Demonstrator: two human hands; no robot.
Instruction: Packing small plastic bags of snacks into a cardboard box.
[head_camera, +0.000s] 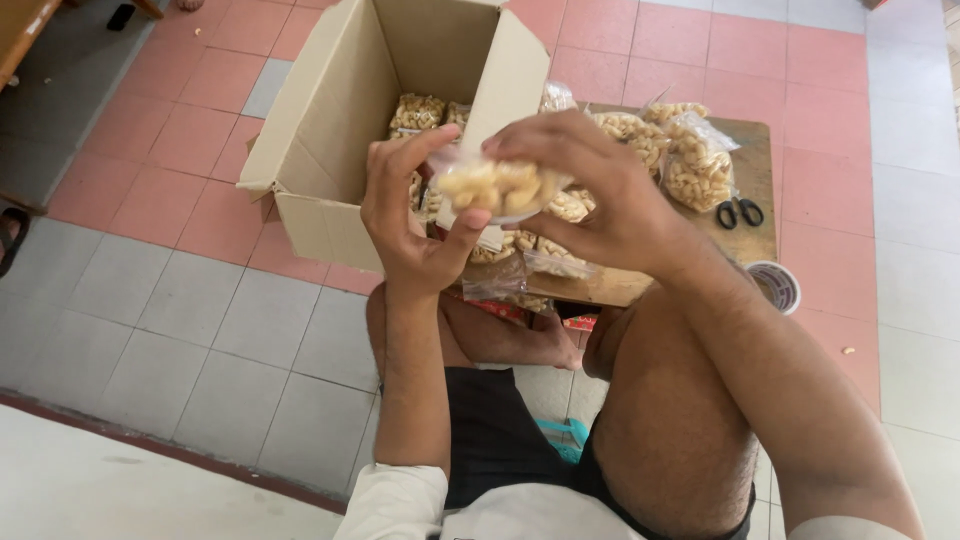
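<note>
**Both hands on one clear bag of snacks, held above the open box**

Person seated on a tiled floor (200, 310), knees up, seen from above; both hands raised in front of the chest, sharing one small clear bag of pale snack pieces (497, 187).

Left hand (410, 220): palm turned toward the bag, thumb under its lower edge, fingers (420, 150) curled up and over the left end; clamped on the bag.

Right hand (600, 195): comes over from the right, fingers (530, 135) arched across the top of the bag, thumb hidden behind it; also clamped on the bag; the two hands nearly meet along the bag's upper edge.

Bag held in the air, just in front of the near right corner of a cardboard box (330, 130); not resting on anything.

Box stands open on the floor, flaps up; more filled bags (417, 112) packed against its far inner wall.

To the right of the box, a low wooden board (755, 160) serving as worktop; a heap of similar filled bags (690, 165) on its far half; black-handled scissors (739, 212) lying near its right edge; further bags (555, 255) spill over the near left edge toward the person's legs.

A small round container (776, 285) sits on the floor just off the board's near right corner; its contents cannot be made out.
</note>
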